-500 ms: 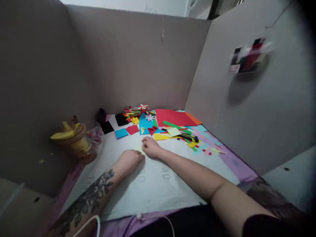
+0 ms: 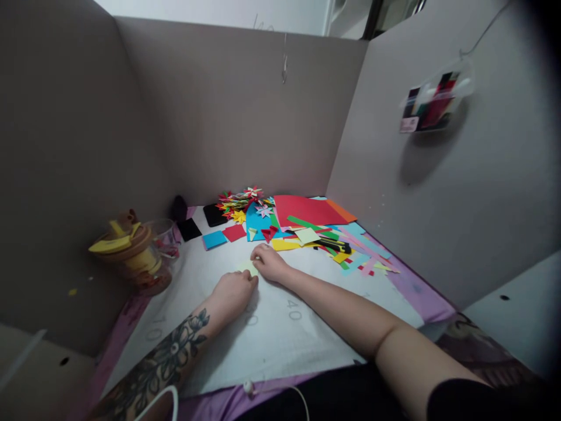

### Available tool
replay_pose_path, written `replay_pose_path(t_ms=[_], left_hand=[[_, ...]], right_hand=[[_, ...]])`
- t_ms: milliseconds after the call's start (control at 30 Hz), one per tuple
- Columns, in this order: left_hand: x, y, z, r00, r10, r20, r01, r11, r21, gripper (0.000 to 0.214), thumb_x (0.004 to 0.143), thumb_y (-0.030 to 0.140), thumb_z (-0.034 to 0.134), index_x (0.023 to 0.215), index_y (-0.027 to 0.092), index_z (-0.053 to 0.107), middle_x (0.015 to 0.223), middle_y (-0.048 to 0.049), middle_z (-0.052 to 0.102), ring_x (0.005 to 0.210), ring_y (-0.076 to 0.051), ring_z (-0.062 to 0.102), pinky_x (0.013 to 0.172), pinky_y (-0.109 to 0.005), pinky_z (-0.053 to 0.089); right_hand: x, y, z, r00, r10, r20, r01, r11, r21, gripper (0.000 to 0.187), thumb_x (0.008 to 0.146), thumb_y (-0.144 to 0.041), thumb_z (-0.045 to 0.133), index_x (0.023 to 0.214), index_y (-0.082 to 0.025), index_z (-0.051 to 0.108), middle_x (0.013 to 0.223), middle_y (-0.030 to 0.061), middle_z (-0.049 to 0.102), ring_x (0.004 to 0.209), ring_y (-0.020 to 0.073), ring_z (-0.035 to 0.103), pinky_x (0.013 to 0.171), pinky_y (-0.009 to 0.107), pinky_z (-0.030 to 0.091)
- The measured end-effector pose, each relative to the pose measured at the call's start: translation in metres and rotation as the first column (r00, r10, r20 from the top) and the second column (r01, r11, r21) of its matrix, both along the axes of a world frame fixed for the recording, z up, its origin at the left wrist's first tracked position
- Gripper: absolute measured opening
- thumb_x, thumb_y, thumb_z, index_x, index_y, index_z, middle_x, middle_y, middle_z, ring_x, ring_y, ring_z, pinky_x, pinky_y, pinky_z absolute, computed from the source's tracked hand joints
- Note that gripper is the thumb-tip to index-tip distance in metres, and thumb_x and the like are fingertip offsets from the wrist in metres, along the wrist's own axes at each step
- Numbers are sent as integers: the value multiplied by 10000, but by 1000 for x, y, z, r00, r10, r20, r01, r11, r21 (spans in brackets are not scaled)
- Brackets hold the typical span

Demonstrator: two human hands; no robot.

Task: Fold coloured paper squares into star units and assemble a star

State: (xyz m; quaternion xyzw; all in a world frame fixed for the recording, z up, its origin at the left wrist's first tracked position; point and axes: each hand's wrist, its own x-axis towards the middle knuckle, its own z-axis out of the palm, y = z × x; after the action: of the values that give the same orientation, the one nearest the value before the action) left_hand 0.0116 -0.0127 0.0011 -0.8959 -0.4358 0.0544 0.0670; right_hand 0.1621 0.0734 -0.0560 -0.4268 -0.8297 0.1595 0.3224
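Note:
A small pale yellow-green piece of paper (image 2: pixel 248 267) lies on the white mat between my hands, partly covered by their fingers. My left hand (image 2: pixel 234 290) is closed at its near edge, fingers curled down onto the paper. At the far right side of the paper, my right hand (image 2: pixel 269 263) has its fingers pinched together on it. The fingertips are small and partly hidden, so any fold is hard to make out. Close beyond the hands are a blue square of paper (image 2: pixel 214 240), a red square of paper (image 2: pixel 234 232) and small folded red pieces (image 2: pixel 269 233).
Folded paper stars (image 2: pixel 239 202) are heaped at the back beside a black phone (image 2: pixel 214 215). Large red paper sheets (image 2: pixel 307 210), coloured strips and a black-yellow cutter (image 2: pixel 335 244) lie right. A brown-yellow cup (image 2: pixel 131 251) stands left. Grey panels (image 2: pixel 236 105) enclose the table.
The camera view has shifted slightly. My left hand has turned a little and more of the pale paper shows; my right hand stays nearly in place.

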Motion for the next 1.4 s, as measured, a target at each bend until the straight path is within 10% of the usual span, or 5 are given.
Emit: replay_pose_path(t_ms=[200,367,933,1167,1400], left_hand=[[4,-3,4,1000,19,0,-19,999,-34,298,842,120,360,1043,120,580,878,-135,622,749,-241,623,644,-341,469],[7,-8,8,996,83,-26,-84,994,-76,327,832,108,350,1070,140,572,889,-130,618,740,-246,625,629,-342,470],[-11,4,5,972,200,124,-179,971,-161,359,805,105,370,1063,189,605,910,-123,670,810,-233,641,709,-321,458],[-7,12,-7,633,259,729,-180,966,-187,309,863,322,387,985,183,633,1017,-67,671,927,-194,598,811,-288,442],[14,15,-11,294,400,868,-120,916,-382,174,740,307,537,781,147,590,708,-18,622,641,-139,559,581,-220,426]], right_hand=[[27,-17,6,956,216,198,-242,964,114,223,795,-154,568,928,-270,704,1147,62,558,1047,227,454,873,393,389],[33,-18,9,925,47,376,-98,988,118,250,831,-217,537,1029,-289,673,1275,84,510,1130,294,418,866,475,379],[40,-19,20,842,387,375,-480,856,194,242,850,-144,463,957,-210,669,1185,44,615,1237,251,397,953,467,344],[40,-25,26,925,362,-116,-337,923,187,183,757,-100,506,825,-184,653,874,56,675,873,167,603,806,316,466],[27,-36,32,923,205,-324,-217,976,1,147,713,-95,509,829,-174,549,706,-17,550,611,102,495,558,209,399]])
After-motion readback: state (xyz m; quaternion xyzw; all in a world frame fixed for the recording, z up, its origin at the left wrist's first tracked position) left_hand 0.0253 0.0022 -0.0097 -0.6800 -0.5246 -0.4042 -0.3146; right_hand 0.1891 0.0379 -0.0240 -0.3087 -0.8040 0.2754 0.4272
